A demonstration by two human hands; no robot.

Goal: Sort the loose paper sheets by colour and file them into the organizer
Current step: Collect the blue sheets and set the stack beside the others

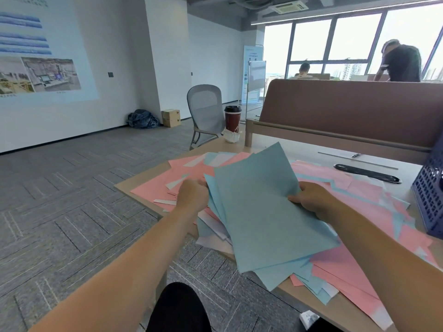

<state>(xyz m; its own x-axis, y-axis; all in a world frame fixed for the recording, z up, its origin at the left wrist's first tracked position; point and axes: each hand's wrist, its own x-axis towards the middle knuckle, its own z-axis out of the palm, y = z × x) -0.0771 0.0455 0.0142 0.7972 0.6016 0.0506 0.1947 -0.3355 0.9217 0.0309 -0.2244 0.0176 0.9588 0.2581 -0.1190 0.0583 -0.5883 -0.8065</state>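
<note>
A stack of blue sheets (261,212) is held tilted above the desk. My right hand (311,200) grips its right edge, thumb on top. My left hand (191,196) is at the stack's left edge with fingers curled, seemingly holding that edge; the fingertips are hidden. Under and around the stack lies a loose spread of pink sheets (342,264), with white sheets (215,233) and more blue ones mixed in. The dark blue perforated organizer (429,200) stands at the right edge of the view, partly cut off.
The wooden desk (134,185) ends just left of the papers. A red coffee cup (232,121) stands at its far corner, a brown partition (347,111) runs along the back, and a black cable slot (366,173) sits by the organizer. A grey chair (206,111) stands beyond.
</note>
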